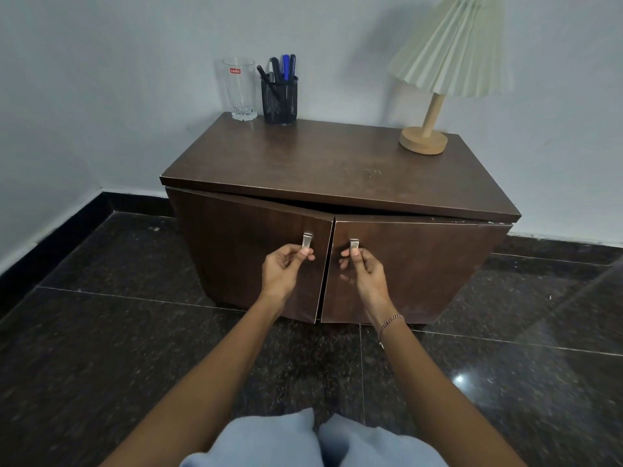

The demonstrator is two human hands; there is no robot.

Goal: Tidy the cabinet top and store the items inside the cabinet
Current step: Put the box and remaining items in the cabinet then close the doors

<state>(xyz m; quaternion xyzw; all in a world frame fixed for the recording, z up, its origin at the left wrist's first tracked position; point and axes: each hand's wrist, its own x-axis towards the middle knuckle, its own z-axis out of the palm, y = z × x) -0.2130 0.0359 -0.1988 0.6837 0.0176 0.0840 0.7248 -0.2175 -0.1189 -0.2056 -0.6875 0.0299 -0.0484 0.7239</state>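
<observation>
Both dark brown wooden cabinet doors [256, 251] ajar, small metal handles [307, 240] pinched by left hand [285, 269] and right hand [365, 269]. Clear drinking glass [238, 89], black mesh pen holder [279, 99] left at top's back-left corner, cream pleated lamp [438, 96] at back-right. Nothing seen stored yet.

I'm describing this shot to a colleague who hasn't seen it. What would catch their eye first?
Two hands at the centre: the left hand and right hand each pinch a metal handle on the cabinet doors, which stand slightly ajar. On top sit a pleated lamp at the right rear, and a glass beside a mesh pen holder at the left rear.
</observation>
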